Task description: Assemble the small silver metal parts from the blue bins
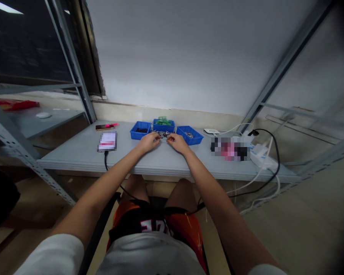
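My left hand (150, 142) and my right hand (177, 142) face each other above the grey tabletop (160, 162), a short gap apart. The fingers of both are pinched together. Whatever they grip is too small to make out. Just behind the fingertips lies a loose heap of small shiny metal parts (162, 134). Around it stand three blue bins: the left bin (136, 136) holds small dark pieces, the rear bin (172, 127) holds green pieces, and the right bin (195, 141) holds small silvery parts.
A phone (107, 140) with a black cable lies on the left, near a small brown item (104, 127) with something pink on it. To the right are a blurred-out object (231, 149), a white power strip (263, 156) and trailing cables. Grey metal shelf posts (70, 57) flank the table.
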The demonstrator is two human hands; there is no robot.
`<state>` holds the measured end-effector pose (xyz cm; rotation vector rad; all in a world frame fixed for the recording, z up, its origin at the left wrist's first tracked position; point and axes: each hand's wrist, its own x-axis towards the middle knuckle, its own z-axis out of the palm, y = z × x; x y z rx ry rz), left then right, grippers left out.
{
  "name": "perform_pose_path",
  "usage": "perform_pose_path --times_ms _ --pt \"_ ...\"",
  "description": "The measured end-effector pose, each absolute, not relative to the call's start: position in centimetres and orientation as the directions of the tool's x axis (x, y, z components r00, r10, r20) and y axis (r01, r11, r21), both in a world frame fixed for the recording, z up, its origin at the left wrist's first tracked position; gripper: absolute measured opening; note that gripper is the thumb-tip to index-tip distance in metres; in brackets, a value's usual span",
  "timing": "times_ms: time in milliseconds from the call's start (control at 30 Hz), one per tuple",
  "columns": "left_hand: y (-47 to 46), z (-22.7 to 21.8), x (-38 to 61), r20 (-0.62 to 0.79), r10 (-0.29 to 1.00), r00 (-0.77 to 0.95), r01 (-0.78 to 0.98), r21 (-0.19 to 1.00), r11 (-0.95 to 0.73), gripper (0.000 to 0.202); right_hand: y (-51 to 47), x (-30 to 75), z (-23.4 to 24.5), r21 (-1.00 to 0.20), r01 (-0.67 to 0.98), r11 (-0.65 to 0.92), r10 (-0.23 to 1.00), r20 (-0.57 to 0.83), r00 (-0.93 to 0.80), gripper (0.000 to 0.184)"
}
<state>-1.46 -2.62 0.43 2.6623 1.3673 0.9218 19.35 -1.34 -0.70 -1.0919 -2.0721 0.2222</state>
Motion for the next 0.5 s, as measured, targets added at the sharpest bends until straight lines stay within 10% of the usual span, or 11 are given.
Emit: perform_pose_path --times_ms 500 --pt "-2.1 -0.1 -1.6 0.525 0.718 0.458 0.733 0.234 -0.639 0.023 -2.8 18.5 -0.1 -0.368 0.604 0.707 0.696 0.511 -0.504 0.015"
